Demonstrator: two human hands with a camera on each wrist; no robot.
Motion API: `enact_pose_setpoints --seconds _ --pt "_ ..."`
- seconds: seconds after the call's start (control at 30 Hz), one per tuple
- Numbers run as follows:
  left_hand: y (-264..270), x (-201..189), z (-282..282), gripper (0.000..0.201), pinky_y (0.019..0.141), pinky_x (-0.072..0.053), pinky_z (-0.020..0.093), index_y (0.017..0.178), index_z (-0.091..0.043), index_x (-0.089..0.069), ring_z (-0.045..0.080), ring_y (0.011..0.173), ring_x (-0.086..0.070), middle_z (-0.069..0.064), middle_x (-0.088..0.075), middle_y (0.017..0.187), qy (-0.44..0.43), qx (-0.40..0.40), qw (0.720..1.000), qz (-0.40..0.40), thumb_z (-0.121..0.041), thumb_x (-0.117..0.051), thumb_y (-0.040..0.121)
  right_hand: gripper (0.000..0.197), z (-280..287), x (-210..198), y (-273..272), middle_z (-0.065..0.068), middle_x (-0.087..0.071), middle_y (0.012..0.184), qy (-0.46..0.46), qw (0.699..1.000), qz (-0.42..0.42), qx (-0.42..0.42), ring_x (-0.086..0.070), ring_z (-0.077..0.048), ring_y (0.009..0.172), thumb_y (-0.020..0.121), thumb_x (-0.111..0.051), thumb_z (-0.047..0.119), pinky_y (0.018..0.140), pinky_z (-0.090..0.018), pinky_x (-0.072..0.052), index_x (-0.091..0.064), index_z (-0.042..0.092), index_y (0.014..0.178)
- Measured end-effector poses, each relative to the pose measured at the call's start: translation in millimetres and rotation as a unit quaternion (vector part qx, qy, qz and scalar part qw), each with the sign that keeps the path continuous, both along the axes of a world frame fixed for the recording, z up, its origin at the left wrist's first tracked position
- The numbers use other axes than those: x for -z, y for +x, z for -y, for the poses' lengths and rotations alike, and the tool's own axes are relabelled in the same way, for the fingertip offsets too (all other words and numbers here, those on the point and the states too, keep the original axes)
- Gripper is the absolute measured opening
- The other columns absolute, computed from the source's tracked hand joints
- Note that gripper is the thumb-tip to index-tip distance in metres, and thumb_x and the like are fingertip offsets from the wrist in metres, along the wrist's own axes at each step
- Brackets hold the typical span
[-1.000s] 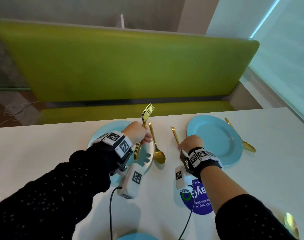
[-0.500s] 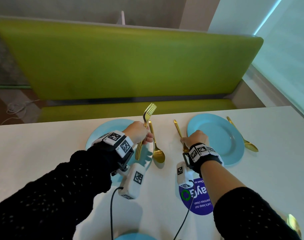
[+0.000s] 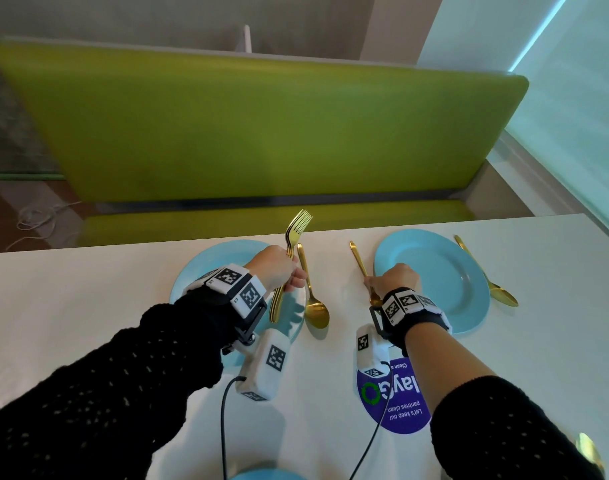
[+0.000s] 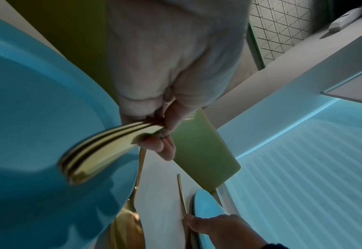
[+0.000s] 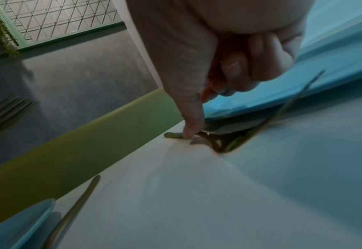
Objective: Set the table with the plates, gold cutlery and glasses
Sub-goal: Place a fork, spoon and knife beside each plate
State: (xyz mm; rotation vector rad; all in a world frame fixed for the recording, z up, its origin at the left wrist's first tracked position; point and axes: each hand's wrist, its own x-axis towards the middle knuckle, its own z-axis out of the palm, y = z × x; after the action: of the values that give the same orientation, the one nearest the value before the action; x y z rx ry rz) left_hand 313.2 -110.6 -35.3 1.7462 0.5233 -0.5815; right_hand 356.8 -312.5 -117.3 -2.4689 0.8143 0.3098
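On the white table, at the far edge: two place settings lie side by side before you.
Forks: your left hand (image 3: 277, 270) grips a bundle of gold forks (image 3: 289, 258) by the handles, fingers and thumb curled round them, tines up and pointing away from you, handle ends hanging over the left plate (image 3: 192, 282). The left wrist view shows several stacked handles; how many, I cannot tell.
Fork on the table: your right hand (image 3: 395, 280) is down on a gold fork (image 3: 360, 265) lying just left of the right plate (image 3: 434, 271), handle pointing away from you. In the right wrist view your thumb tip presses on the handle while the other fingers are curled in under the palm; whether they pinch the fork I cannot tell. The tine end is hidden behind your wrist in the head view.
Left spoon: a gold spoon (image 3: 313, 299) lies just right of the left plate, bowl toward you, close beside the held forks but apart from them.
Right spoon: another gold spoon (image 3: 490, 278) lies along the right rim of the right plate, bowl toward you.
Plates: both light blue, flat on the table, well apart from each other.
Near edge: the rim of a third blue plate (image 3: 265, 474) shows at the bottom; a purple round sticker (image 3: 403, 407) sits under your right forearm.
Behind the table: a green bench (image 3: 261, 133) runs along the far side.
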Motion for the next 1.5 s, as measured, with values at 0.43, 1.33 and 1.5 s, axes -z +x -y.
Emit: enact_pose_setpoints --seconds 0.43,1.33,1.5 --pt "-2.6 4.6 4.9 0.027 0.059 -0.046 0.020 0.123 0.001 -0.047 0.012 0.064 -0.056 0.015 -0.061 0.096 -0.001 -0.009 1.000 0.004 -0.009 -0.040 0.099 0.031 2.4 -0.5 -3.5 -0.010 -0.071 0.089 0.026 1.000 -0.008 -0.003 -0.065 -0.023 0.069 0.072 -0.077 0.034 0.047 -0.023 -0.043 -0.058 0.009 0.075" --pt "-168.3 -64.4 -85.3 0.016 0.042 -0.038 0.018 0.074 0.001 -0.060 0.010 0.045 -0.058 0.012 -0.067 0.070 0.013 0.183 0.982 0.052 0.011 -0.051 0.083 0.025 -145.2 -139.4 -227.9 0.001 -0.062 0.119 -0.072 0.876 0.142 -0.456 -0.057 -0.021 0.109 0.091 -0.056 0.025 0.088 -0.031 -0.045 -0.069 0.023 0.112" --pt "-201.1 -74.5 -130.6 0.023 0.038 -0.035 0.018 0.090 0.006 -0.056 0.013 0.042 -0.055 0.015 -0.065 0.068 -0.003 0.199 0.980 0.026 0.008 -0.034 0.083 0.026 -193.2 -150.7 -270.1 -0.002 -0.064 0.117 -0.097 0.869 0.139 -0.465 -0.058 -0.023 0.108 0.094 -0.052 0.025 0.088 -0.034 -0.047 -0.068 0.023 0.114"
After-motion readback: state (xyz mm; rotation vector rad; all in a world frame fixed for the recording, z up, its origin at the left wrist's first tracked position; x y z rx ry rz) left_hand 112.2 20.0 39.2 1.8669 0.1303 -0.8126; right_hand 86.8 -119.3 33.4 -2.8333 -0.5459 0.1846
